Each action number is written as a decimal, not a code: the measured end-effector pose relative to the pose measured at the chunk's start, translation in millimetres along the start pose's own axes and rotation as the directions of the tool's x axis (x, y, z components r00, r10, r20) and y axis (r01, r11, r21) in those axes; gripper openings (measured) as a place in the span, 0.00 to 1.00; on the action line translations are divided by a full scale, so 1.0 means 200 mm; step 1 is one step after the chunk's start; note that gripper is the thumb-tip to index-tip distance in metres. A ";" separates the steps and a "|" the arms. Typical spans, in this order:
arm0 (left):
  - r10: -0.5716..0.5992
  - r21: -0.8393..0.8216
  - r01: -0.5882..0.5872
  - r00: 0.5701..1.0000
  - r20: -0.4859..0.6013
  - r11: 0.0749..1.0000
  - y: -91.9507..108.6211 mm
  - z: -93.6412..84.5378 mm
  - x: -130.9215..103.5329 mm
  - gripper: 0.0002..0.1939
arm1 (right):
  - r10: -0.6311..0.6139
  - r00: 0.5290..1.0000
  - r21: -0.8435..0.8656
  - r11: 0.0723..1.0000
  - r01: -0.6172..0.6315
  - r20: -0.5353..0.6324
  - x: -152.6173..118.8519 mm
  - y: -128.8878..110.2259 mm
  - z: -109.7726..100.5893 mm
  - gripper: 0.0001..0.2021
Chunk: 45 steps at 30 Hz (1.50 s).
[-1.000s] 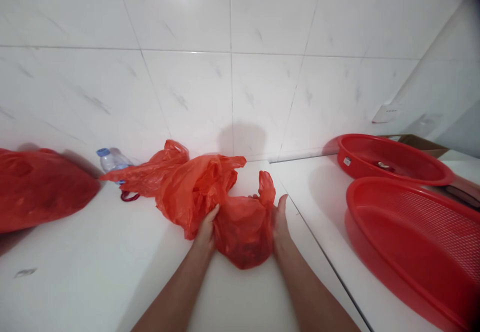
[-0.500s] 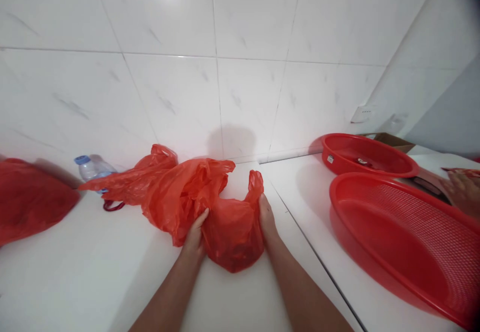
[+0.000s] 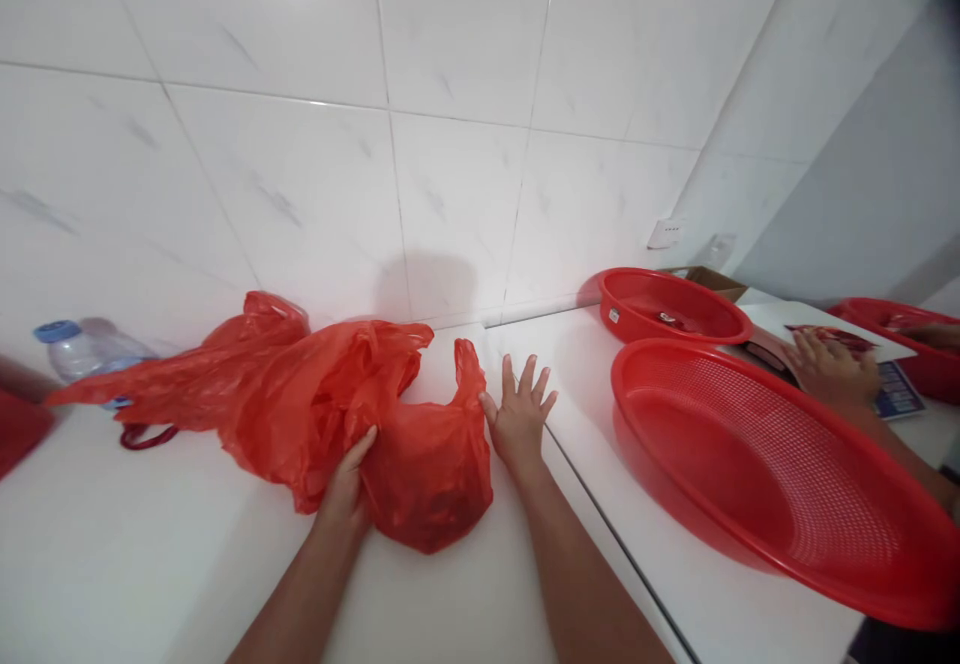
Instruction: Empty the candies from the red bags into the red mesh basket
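Observation:
A red plastic bag with something dark showing through its lower part stands on the white table in front of me. My left hand is closed on its left side, thumb in front, the other fingers hidden behind the plastic. To the right of the bag, my right hand is open with its fingers spread, the thumb tip close to the bag's upright handle; I cannot tell whether they touch. More crumpled red plastic bags lie against the left side of this one.
A clear bottle with a blue cap stands at the left by the tiled wall. On the right are a large red colander basket and a red basin. Beyond them, another person's hand rests on a printed sheet. A seam crosses the tabletop.
My right hand has let go of the bag's right side and spread its fingers. My left hand stays on the bag. The view has turned right, showing more of the other person's area.

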<state>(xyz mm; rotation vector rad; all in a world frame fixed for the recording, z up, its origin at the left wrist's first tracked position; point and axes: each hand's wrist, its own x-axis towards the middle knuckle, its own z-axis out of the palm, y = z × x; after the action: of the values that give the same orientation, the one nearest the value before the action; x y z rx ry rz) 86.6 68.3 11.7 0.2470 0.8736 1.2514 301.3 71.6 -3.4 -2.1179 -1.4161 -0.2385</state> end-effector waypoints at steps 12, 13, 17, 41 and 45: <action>-0.018 -0.015 0.018 1.000 -0.003 1.000 0.00 0.01 0.00 0.14 | 0.015 0.999 0.103 0.994 -0.019 0.034 -0.01 0.02 0.02 0.34; -0.019 -0.013 0.019 1.000 0.002 1.000 0.00 0.00 0.00 0.14 | 0.018 0.999 0.110 0.994 -0.022 0.032 -0.01 0.03 0.02 0.32; -0.016 -0.004 0.016 1.000 0.019 1.000 -0.01 -0.02 0.02 0.11 | 0.028 1.000 0.123 0.992 -0.029 0.007 0.00 0.04 0.02 0.26; -0.017 0.004 0.017 1.000 0.022 1.000 -0.01 -0.02 0.02 0.15 | -0.023 0.999 0.202 0.979 0.032 -0.049 0.01 0.06 0.04 0.15; -0.009 0.013 0.009 1.000 0.022 1.000 -0.01 -0.01 0.01 0.15 | -0.005 0.991 0.366 0.929 0.056 -0.137 0.01 0.05 0.03 0.18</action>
<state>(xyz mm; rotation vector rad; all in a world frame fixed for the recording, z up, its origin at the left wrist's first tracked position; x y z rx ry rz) 86.3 68.6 9.2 0.2663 0.8625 1.2327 309.8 73.3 -10.9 -1.7406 -1.3003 -0.1114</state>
